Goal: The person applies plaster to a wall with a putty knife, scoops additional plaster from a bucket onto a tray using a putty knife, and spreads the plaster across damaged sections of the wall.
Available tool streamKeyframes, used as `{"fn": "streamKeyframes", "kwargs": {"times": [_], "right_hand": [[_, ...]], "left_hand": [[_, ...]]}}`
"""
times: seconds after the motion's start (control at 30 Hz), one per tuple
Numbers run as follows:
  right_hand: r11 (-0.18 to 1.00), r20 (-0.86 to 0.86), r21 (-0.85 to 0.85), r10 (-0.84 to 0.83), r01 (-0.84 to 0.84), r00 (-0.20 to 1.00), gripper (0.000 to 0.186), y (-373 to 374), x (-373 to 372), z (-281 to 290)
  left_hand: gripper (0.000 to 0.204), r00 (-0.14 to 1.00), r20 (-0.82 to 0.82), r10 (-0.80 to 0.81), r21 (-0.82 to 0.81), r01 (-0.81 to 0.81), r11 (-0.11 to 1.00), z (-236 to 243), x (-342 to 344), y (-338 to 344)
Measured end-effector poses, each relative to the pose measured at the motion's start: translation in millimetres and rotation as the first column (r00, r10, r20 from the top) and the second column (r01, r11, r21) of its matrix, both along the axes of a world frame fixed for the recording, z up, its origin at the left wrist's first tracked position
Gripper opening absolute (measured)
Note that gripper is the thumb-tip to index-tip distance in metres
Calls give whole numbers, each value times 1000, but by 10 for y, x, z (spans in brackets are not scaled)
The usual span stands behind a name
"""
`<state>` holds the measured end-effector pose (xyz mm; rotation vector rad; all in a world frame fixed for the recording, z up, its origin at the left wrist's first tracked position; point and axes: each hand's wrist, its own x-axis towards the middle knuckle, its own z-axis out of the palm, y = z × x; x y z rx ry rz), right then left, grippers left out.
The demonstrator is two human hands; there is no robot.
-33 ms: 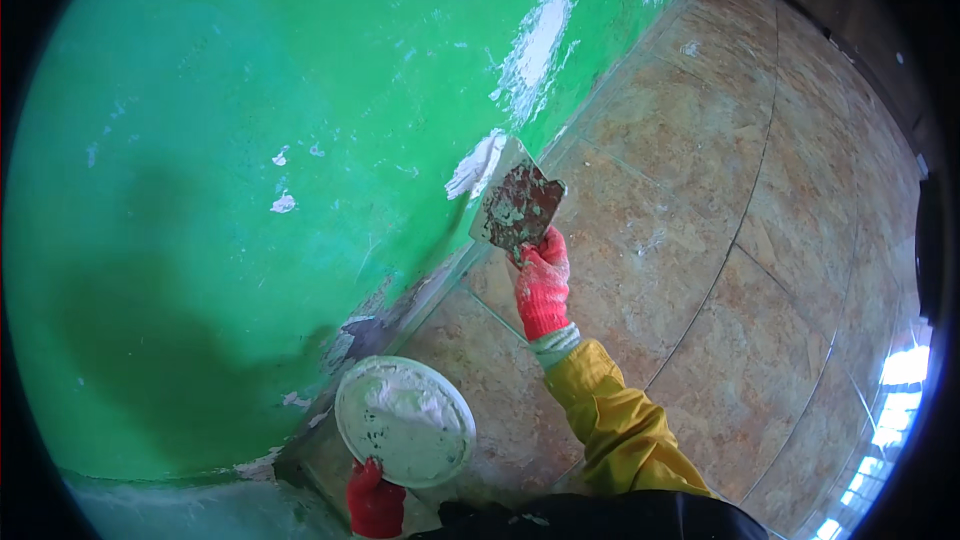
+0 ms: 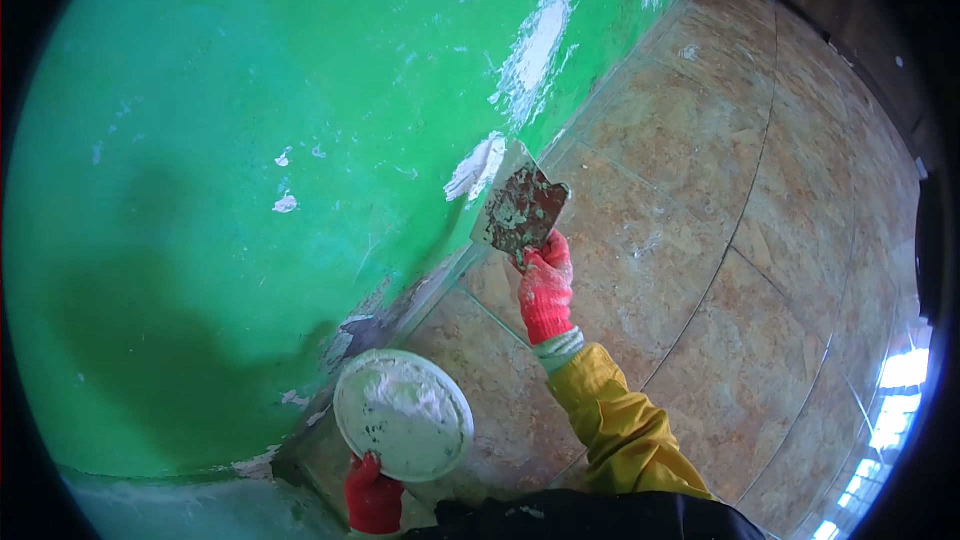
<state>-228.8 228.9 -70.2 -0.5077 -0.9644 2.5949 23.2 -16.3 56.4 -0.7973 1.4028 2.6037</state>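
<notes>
My right hand (image 2: 546,285), in a red knitted glove, grips a putty knife (image 2: 522,202). Its wide blade is smeared with dried, dark and pale residue. One blade edge lies close by a white putty patch (image 2: 477,168) low on the green wall (image 2: 230,190); whether it touches cannot be made out. My left hand (image 2: 374,500), also red-gloved, is closed on the near rim of a round white lid (image 2: 410,455). A mound of white putty (image 2: 408,392) sits on the lid's upper part.
A larger white patch (image 2: 537,50) marks the wall farther along, with small chips around. Paint has flaked off the wall's foot (image 2: 365,325). Brown stone-look tiles (image 2: 690,270) cover the floor to the right. Bright light reflects off the floor (image 2: 895,420) at the far right.
The putty knife and my right hand have shifted very slightly right and down. The lid in my left hand has risen a little.
</notes>
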Motion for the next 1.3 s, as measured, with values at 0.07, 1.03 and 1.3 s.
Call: {"fn": "streamKeyframes", "kwargs": {"times": [0.07, 1.03, 1.3], "right_hand": [[1000, 44, -15, 13, -12, 999, 39, 159, 262, 297], [922, 22, 378, -105, 89, 994, 43, -2043, -942, 1079], [949, 37, 299, -118, 102, 992, 50, -2798, -1258, 901]], "left_hand": [[54, 1000, -29, 2, 13, -2, 1000, 127, 10, 29], [50, 858, -93, -506, 390, 499, 774, -1355, -2926, -1711], [51, 848, -46, -529, 419, 496, 760, -1615, -2810, -2243]]}}
